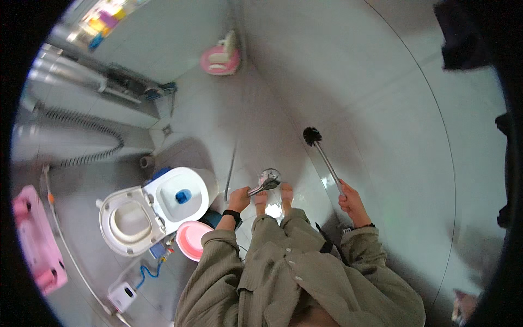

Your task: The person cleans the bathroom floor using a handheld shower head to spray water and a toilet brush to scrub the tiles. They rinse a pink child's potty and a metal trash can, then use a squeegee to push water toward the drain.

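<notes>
The grey tiled floor (210, 117) carries a white toilet (166, 211) toward its left side and, near its right edge, the person's bare feet (287, 192).

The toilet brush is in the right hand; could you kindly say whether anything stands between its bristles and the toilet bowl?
Yes, in this view: the grey shower hose hangs across the line from the brush head to the toilet bowl; its depth cannot be told. The bowl is uncovered.
</notes>
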Demonstrator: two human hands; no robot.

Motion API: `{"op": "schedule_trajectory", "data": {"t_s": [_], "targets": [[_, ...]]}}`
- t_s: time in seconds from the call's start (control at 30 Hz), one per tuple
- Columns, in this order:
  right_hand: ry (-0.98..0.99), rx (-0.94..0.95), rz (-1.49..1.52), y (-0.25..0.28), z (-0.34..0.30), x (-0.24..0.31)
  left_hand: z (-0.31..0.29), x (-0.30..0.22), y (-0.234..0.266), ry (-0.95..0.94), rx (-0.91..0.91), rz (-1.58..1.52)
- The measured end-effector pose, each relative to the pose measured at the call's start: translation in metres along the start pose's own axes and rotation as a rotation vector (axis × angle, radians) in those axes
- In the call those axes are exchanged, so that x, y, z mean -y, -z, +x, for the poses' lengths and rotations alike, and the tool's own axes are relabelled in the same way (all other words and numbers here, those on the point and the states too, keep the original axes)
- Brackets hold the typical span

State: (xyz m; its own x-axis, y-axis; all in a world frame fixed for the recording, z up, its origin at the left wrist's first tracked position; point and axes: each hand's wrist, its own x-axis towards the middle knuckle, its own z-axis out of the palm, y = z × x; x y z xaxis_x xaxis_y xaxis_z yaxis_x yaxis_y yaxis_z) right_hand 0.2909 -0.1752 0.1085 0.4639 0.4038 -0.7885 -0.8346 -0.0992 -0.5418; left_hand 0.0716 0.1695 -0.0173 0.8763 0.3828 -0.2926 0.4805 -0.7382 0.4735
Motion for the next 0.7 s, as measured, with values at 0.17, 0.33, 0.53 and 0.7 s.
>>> {"op": "schedule_trajectory", "data": {"t_s": [0.17,0.33,0.53,0.7], "targets": [[0.004,-0.142,0.037,0.005,-0.032,-0.03,0.021,-0.033,-0.029,-0.243,0.177,0.044],[0.103,-0.168,0.127,-0.012,-0.087,-0.05,0.032,-0.057,-0.074,-0.425,0.421,0.234],[0.124,-0.199,0.091,-0.023,-0.101,-0.04,0.035,-0.112,-0.103,-0.617,0.546,0.251],[0.107,-0.197,0.085,-0.023,-0.089,-0.023,0.039,-0.15,-0.133,-0.696,0.711,0.314]]}}
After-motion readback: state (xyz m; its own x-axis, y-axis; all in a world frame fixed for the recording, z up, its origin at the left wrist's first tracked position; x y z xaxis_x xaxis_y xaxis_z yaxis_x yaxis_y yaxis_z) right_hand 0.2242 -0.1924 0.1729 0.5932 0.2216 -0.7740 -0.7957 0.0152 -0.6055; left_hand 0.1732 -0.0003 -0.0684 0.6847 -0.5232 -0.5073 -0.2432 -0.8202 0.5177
